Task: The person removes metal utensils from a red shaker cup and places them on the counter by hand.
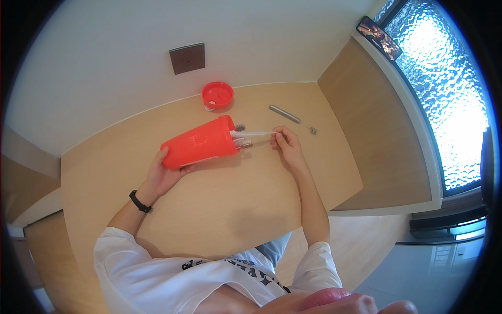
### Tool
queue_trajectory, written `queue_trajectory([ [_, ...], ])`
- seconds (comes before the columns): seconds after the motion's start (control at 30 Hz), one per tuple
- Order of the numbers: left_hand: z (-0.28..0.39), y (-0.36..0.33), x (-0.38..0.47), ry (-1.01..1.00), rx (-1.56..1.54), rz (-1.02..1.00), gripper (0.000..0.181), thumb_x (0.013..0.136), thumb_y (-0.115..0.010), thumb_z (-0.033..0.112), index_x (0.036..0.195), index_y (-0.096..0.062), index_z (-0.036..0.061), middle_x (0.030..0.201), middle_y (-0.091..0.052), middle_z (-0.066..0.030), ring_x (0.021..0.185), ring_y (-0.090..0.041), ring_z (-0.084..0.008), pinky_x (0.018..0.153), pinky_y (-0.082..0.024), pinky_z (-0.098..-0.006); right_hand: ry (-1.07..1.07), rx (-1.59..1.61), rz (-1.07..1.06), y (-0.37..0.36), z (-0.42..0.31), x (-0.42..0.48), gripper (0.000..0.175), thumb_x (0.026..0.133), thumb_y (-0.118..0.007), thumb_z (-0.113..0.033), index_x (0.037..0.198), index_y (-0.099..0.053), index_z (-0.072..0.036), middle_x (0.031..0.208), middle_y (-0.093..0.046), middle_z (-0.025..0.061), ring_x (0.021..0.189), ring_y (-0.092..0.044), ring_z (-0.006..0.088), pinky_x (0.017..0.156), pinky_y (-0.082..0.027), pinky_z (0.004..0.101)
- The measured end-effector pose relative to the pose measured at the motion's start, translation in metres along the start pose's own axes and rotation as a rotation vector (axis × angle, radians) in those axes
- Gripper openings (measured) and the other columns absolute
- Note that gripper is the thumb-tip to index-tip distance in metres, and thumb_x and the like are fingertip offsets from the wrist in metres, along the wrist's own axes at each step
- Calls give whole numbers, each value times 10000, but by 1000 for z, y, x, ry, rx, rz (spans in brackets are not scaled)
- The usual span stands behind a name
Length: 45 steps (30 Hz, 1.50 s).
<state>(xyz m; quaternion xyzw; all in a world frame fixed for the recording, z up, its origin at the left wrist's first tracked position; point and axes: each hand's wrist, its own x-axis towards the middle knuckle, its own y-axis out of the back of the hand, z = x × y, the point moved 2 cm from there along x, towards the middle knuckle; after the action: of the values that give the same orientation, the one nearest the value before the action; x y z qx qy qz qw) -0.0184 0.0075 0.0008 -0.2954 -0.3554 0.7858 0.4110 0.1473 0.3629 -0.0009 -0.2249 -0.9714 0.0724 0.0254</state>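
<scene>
My left hand [164, 171] grips the base of a red plastic cup [198, 142], which is tilted on its side with its mouth facing right. Several toothbrushes lie in the cup, their bristled heads [242, 144] poking past the rim. With thumb and fingers, my right hand [285, 140] pinches the end of a thin whitish strip or handle [257, 134] that reaches into the cup's mouth. Beyond my right hand, a toothbrush with a grey handle [285, 114] lies on the wooden table. A red round lid [218, 95] rests near the wall, with a small white piece at its edge.
The wooden table [188, 212] meets a white wall bearing a dark socket plate [188, 58]. A wood panel [380, 137] bounds the right side. Above it, a phone [379, 38] leans by a textured glass window [443, 90].
</scene>
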Motion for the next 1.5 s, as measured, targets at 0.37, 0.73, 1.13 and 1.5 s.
queue_trajectory([
  [0.37, -5, 8, 1, -30, 196, -52, 650, 1023, -620, 414, 1546, -389, 105, 1563, -468, -110, 1410, -480, -272, 1134, -433, -493, -10, -108, 18, -15, 4, -5, 201, 1078, -567, -154, 1235, -650, -63, 859, -583, -31, 736, -495, 43, 658, -417, 199],
  [0.73, -4, 8, 0, -32, 234, -52, 672, 997, -666, 408, 1549, -377, 154, 1563, -456, -77, 1409, -483, -255, 1118, -450, -480, 135, -191, -379, -89, 1, -38, 716, 1110, -446, -263, 1676, -33, -116, 1644, -302, 165, 1506, -283, 238, 1219, -230, 365],
  [1.13, -11, -12, -12, -167, 794, -167, 903, 866, -835, 337, 1501, -220, 152, 1390, -441, -85, 1323, -463, -221, 1096, -420, -418, 79, -15, -329, -92, 1, -35, 1049, 970, -387, -792, 1669, 113, -190, 1717, -166, 167, 1588, -137, 383, 1264, -158, 504],
  [1.5, -16, -29, -17, -91, 624, -242, 1091, 827, -856, 444, 1551, -81, 185, 1381, -497, -128, 1174, -611, -262, 890, -594, -448, 99, 19, -367, -85, 2, -31, 995, 989, -341, -778, 1676, 78, -193, 1696, -243, 150, 1545, -262, 350, 1250, -232, 477],
])
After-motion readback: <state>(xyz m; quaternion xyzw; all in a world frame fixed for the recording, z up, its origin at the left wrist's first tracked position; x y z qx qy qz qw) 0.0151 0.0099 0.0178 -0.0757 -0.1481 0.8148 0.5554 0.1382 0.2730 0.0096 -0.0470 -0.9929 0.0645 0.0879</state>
